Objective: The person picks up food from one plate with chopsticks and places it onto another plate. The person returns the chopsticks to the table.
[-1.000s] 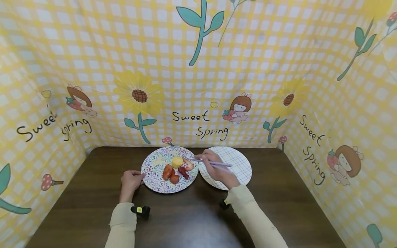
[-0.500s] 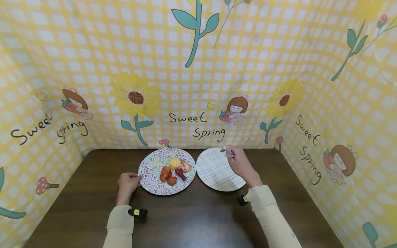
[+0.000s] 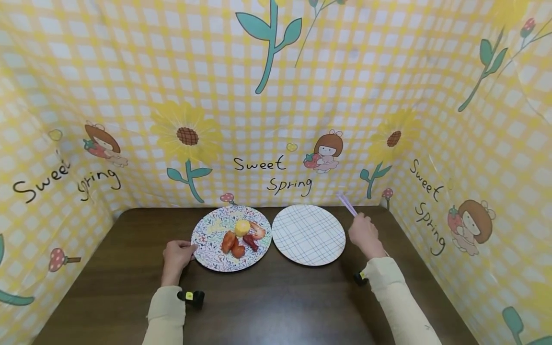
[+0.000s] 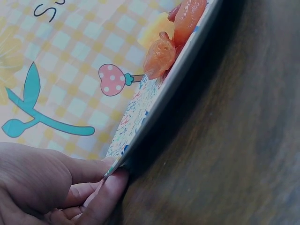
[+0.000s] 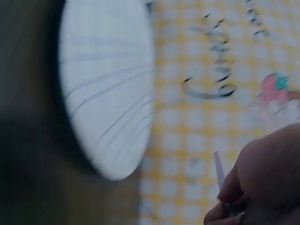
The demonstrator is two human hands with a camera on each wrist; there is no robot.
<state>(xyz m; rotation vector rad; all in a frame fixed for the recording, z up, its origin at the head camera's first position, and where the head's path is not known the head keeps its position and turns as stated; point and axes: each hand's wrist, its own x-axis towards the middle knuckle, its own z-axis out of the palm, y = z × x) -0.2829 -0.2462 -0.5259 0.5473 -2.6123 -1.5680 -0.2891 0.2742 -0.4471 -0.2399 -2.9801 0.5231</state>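
Note:
My left hand (image 3: 178,256) pinches the left rim of a speckled multicoloured plate (image 3: 211,258); in the left wrist view its thumb lies above the rim and a finger below. On that plate sit a yellow corn-like round (image 3: 242,227), orange-brown meat pieces (image 3: 228,242), a dark red piece (image 3: 250,242) and a pale shrimp-like piece (image 3: 258,231). My right hand (image 3: 364,235) grips lilac chopsticks (image 3: 347,204), tips pointing up and left. It is just right of a white plate (image 3: 308,235) with blue grid lines, apart from it, and nothing lies on this plate.
Both plates stand side by side near the back edge of a dark brown table (image 3: 258,306). Yellow checked cloth (image 3: 258,124) hangs behind and on both sides. A black wrist camera (image 3: 191,298) juts from the left sleeve.
My right hand has moved right with the chopsticks, from over the speckled plate, across the gridded plate, to beyond its right side. The left hand keeps its pinch on the rim.

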